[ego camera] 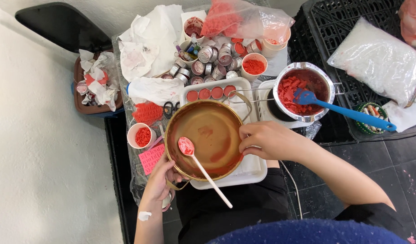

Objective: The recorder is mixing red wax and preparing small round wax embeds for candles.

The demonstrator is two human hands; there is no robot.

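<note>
The right hand [267, 140] curls closed over the right rim of a round brass-coloured pan [207, 135], fingers folded down on the edge and thumb tucked under. The left hand [160, 178] comes up from below and closes around the pan's near left rim and its looped handle; whether it also holds the white plastic spoon [203, 169] cannot be told. The spoon lies slanted across the pan, its red-coated bowl to the left over the smeared inside, its handle running out past the near rim. The pan sits over a white tray [242, 178] in the middle of the crowded table. Just beyond the pan, a row of small red-filled tins [210, 93] lies in the tray. To the right stands a steel pot [303, 90] of red chunks with a blue spatula [348, 110] resting in it. At the left a small white cup [141, 135] of red pellets stands close to the pan, with black scissors [171, 108] beyond it.
</note>
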